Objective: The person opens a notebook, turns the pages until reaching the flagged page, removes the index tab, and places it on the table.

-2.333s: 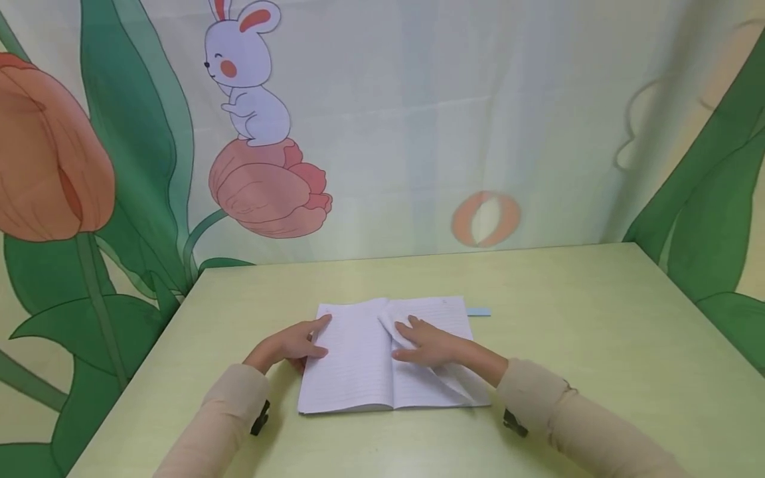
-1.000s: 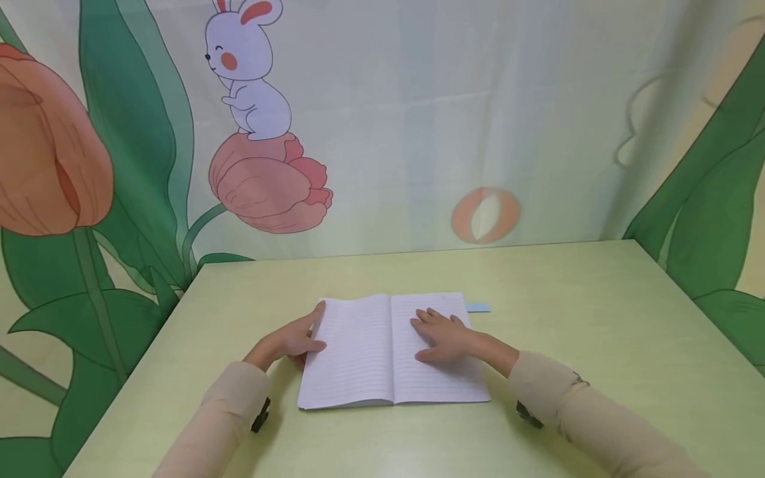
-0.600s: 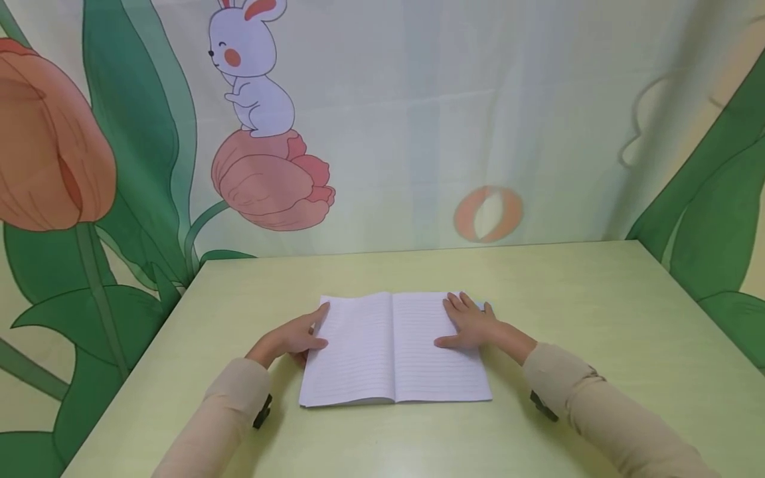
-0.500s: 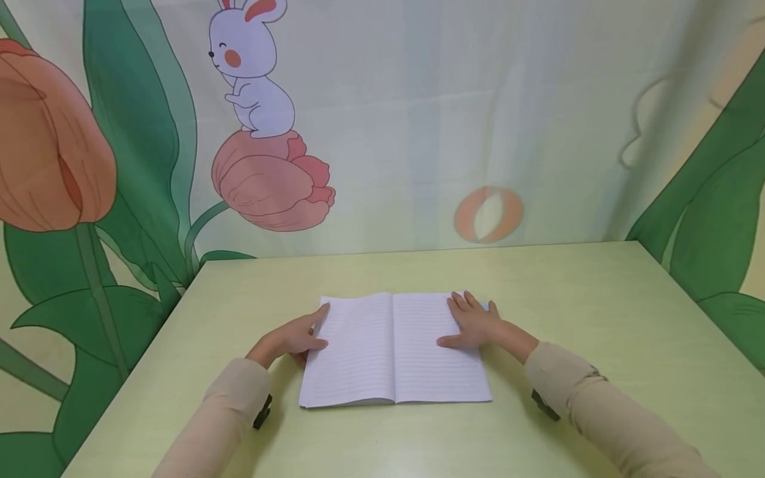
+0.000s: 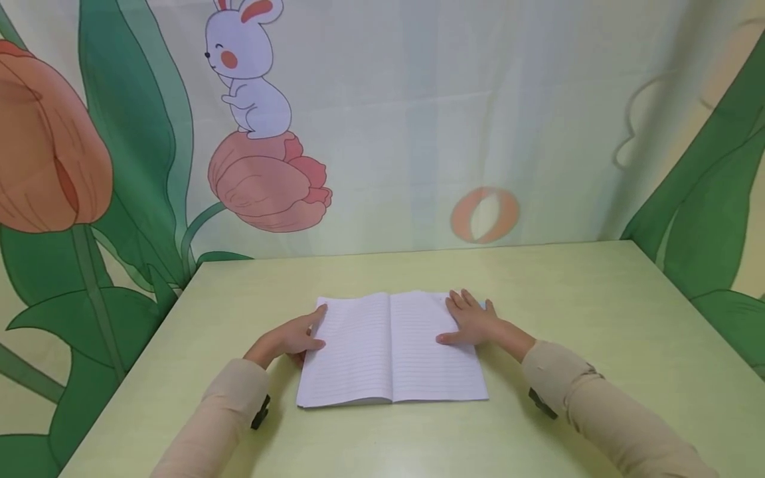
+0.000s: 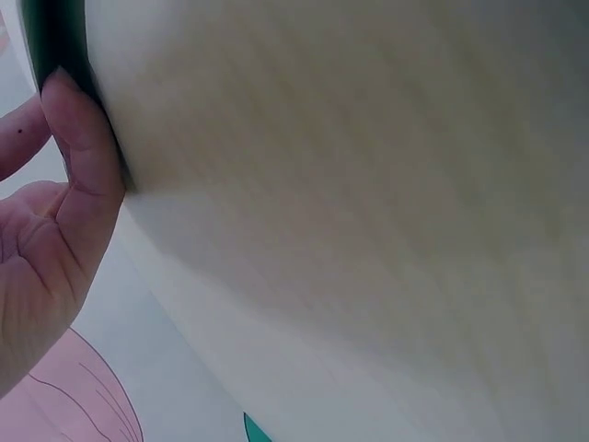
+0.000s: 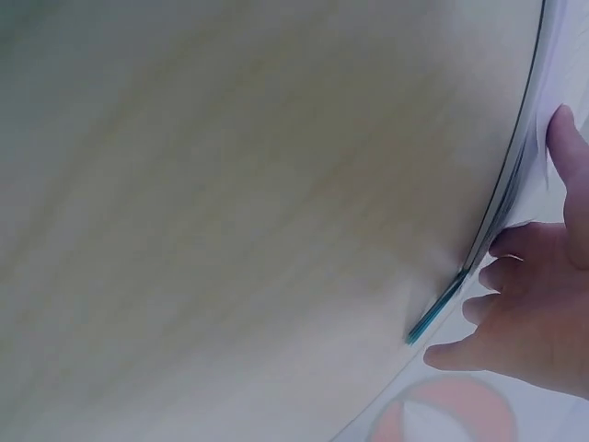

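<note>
An open notebook (image 5: 358, 352) with lined white pages lies on the table. At its left edge my left hand (image 5: 294, 336) grips the page stack, thumb on top and other fingers partly hidden. The left wrist view shows that hand (image 6: 64, 203) against the notebook's dark green edge (image 6: 60, 37). My right hand (image 5: 476, 323) rests spread on the upper outer part of the right page, which bulges slightly near the top. In the right wrist view, the right hand (image 7: 543, 295) is beside the page edges, near teal strips (image 7: 437, 308) sticking out.
The pale green-yellow table (image 5: 568, 285) extends around the notebook. Behind it hangs a cloth backdrop (image 5: 370, 133) printed with a rabbit, tulips and leaves. A dark wrist device (image 5: 261, 412) shows beneath the left sleeve.
My right hand has swept a folded page flat and slid right to the outer edge, covering most of the blue tab. The right page's top now bulges slightly. My left hand stays put.
</note>
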The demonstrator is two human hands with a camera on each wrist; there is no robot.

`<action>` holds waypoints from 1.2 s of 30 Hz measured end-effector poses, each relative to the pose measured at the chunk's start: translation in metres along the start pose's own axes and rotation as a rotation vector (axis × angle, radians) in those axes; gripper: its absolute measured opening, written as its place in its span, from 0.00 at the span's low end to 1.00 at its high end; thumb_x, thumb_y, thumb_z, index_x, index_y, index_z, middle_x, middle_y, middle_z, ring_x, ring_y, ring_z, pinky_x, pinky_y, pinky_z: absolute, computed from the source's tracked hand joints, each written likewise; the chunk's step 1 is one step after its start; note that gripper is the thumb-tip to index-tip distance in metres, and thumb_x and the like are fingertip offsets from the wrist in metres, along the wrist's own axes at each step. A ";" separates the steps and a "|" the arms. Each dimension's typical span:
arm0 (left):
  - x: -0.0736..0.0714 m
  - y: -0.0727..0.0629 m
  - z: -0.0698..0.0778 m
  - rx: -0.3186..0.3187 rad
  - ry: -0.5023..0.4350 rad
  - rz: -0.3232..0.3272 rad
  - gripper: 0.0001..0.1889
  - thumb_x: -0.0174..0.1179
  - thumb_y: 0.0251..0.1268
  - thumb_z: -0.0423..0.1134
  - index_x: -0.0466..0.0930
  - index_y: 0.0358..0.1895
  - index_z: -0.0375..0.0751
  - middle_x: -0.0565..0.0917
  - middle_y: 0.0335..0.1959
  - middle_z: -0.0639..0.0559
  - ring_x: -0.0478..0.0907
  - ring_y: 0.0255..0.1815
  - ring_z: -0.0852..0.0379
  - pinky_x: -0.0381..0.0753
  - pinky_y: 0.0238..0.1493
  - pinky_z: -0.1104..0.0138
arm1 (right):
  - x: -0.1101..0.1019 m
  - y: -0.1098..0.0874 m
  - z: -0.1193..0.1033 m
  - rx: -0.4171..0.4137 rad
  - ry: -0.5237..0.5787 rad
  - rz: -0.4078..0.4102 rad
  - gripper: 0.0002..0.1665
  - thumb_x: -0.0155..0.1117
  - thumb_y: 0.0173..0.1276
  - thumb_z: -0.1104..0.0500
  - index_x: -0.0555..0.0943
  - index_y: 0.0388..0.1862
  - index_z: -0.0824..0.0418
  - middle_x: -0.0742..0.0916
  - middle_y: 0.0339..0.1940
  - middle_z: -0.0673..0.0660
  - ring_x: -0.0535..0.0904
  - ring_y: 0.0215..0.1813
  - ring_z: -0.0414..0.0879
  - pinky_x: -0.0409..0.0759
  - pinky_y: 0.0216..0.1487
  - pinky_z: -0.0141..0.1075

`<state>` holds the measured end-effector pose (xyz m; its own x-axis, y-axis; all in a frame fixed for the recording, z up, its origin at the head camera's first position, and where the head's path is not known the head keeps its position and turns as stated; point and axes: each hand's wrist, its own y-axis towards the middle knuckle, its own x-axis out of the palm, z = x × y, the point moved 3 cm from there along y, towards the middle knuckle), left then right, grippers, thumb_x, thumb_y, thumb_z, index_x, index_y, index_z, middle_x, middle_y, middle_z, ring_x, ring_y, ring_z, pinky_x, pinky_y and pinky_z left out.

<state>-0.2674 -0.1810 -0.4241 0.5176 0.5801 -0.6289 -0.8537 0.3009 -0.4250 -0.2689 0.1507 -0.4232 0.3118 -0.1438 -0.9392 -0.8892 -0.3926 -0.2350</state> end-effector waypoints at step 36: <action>-0.003 0.000 0.001 -0.101 -0.091 -0.016 0.37 0.26 0.68 0.64 0.63 0.59 0.33 0.76 0.23 0.38 0.74 0.20 0.50 0.78 0.22 0.61 | 0.023 -0.005 -0.126 -0.292 0.164 -0.129 0.39 0.47 0.68 0.40 0.56 0.71 0.59 0.51 0.72 0.61 0.40 0.72 0.59 0.46 0.64 0.59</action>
<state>-0.2688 -0.1822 -0.4210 0.5199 0.6433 -0.5621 -0.8329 0.2357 -0.5007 -0.2152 0.0352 -0.4117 0.4855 -0.2105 -0.8485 -0.7134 -0.6564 -0.2454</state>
